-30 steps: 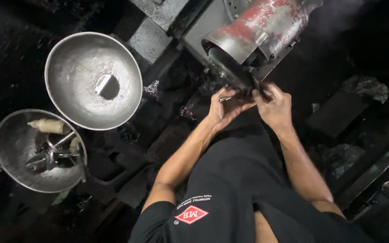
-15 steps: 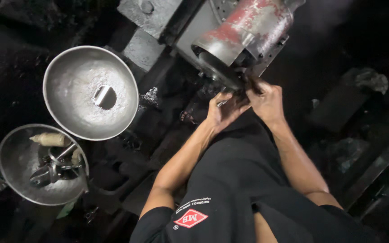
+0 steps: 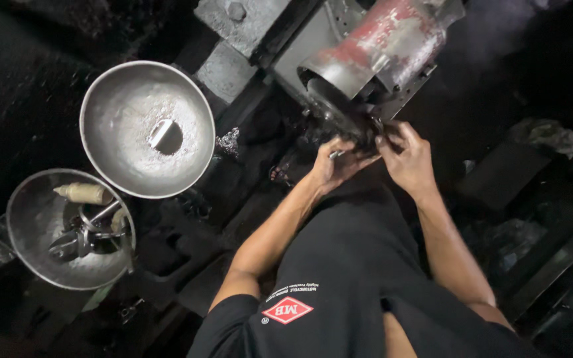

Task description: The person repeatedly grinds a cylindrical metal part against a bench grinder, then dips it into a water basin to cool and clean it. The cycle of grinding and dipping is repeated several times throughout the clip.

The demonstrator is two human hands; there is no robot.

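Both hands stay at the dark disc as half a second ago, and the two metal bowls sit slightly lower in the view, which looks like a small move of the camera only. The left hand is closed around a thin metal tool, whose bright tip shows between the fingers, just below the disc. The right hand has its fingers curled and pressed on the lower right edge of the disc; whether it grips something small there, I cannot tell. The disc sits at the mouth of a worn red and grey machine housing, tilted toward the person. Well apart on the left, the larger bowl holds grey powder and a small flat piece. The smaller bowl beside it holds a wooden handle and metal tools.
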